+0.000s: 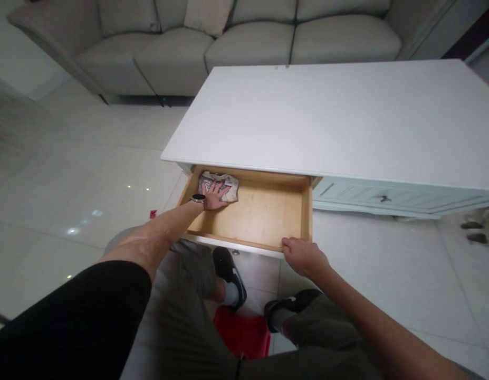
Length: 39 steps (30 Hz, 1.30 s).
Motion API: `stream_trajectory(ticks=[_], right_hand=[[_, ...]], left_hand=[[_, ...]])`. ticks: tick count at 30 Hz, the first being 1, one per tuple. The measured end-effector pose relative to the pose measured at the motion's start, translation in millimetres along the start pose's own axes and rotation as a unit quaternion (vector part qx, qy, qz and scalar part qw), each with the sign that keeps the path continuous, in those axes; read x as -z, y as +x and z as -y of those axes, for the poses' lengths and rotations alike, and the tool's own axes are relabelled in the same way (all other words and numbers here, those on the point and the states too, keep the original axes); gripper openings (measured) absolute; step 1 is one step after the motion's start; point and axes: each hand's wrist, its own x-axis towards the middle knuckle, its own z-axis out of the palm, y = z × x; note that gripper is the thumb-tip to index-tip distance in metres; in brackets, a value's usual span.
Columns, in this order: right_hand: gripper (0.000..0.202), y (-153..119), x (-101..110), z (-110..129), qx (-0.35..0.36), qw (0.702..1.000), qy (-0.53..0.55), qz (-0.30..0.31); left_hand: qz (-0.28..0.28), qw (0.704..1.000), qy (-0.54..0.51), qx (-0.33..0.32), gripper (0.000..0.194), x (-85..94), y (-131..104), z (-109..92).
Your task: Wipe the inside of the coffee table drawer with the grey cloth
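Note:
A pulled-out wooden drawer (260, 211) juts from the white coffee table (327, 116). In its left back corner lies a crumpled, printed cloth (231, 184). My left hand (214, 197), with a watch on its wrist, rests flat on this cloth with the fingers spread. At the drawer's front right corner my right hand (304, 256) is closed over the top edge of the front panel. The right thumb and fingertips are partly hidden behind that panel.
A grey sofa (248, 47) runs along behind the table. To the right is a second, closed drawer (382, 198). Between my feet stands something red (244, 332), perhaps a stool. A small red scrap (153, 214) lies on the tiled floor (89, 174).

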Motion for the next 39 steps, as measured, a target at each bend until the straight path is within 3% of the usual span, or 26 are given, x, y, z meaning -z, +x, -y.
stream_trajectory(ticks=[5,15,22,25,28,39], right_hand=[[0.041,-1,1,0,0.002,1.0,0.004,0.003],[0.042,-4,5,1,0.0,1.0,0.013,0.006],[0.042,-4,3,0,0.001,1.0,0.011,-0.003],[0.043,-4,4,0,-0.006,1.0,0.009,-0.002],[0.043,-4,4,-1,-0.009,1.0,0.01,-0.007],[0.045,-2,1,-3,-0.014,1.0,0.021,-0.015]], left_hand=[[0.004,1.0,-0.007,0.018,0.087,6.4,-6,-42],[0.018,0.999,-0.043,-0.024,0.095,20.2,6,-164],[0.007,0.99,-0.054,-0.131,0.095,24.1,12,-255],[-0.006,0.988,-0.057,-0.141,0.096,23.8,16,-286],[-0.004,0.989,-0.058,-0.137,0.099,25.0,16,-295],[0.022,0.975,-0.115,-0.187,0.114,17.3,-3,-286]])
